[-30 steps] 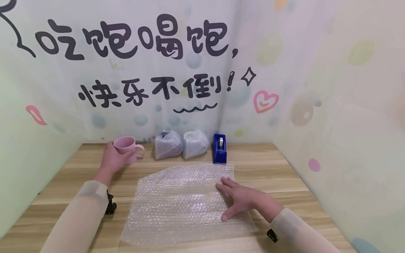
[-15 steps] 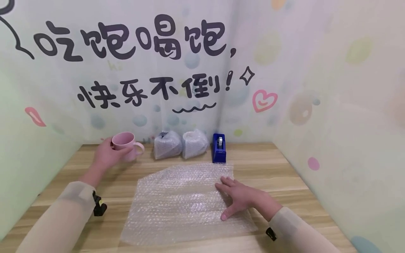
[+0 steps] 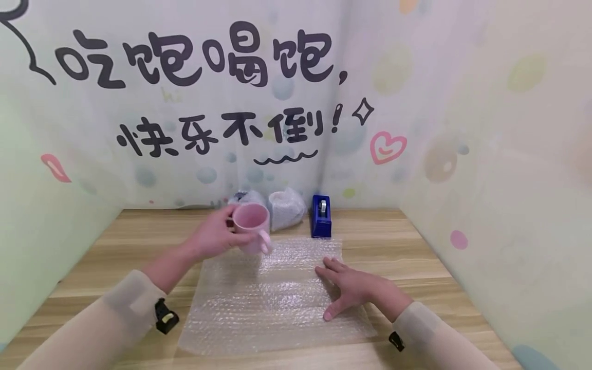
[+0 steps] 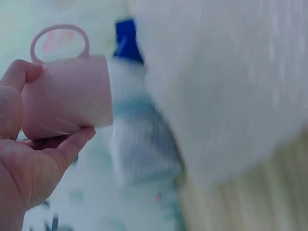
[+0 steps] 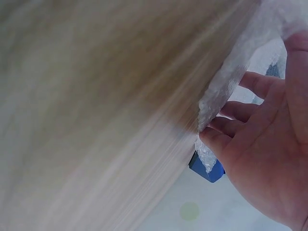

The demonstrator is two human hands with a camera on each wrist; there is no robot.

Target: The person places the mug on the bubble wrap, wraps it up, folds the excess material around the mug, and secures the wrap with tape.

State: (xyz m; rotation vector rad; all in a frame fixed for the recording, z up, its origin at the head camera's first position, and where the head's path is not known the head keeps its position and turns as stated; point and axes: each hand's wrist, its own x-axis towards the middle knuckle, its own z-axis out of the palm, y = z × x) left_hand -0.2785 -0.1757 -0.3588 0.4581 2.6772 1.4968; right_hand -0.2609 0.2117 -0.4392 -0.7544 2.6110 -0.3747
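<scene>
Mug (image 3: 252,231) is hovering over the far edge of the bubble wrap (image 3: 259,313), gripped by the left hand (image 3: 213,239), handle (image 3: 265,241) turning rightward; the right hand (image 3: 353,292), fingers spread, is resting on the sheet's right side.

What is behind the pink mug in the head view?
Behind the mug, held by the left hand, is a wrapped bundle; its top shows above the rim. The mug and hand cover its lower part and some of the bubble wrap.
</scene>
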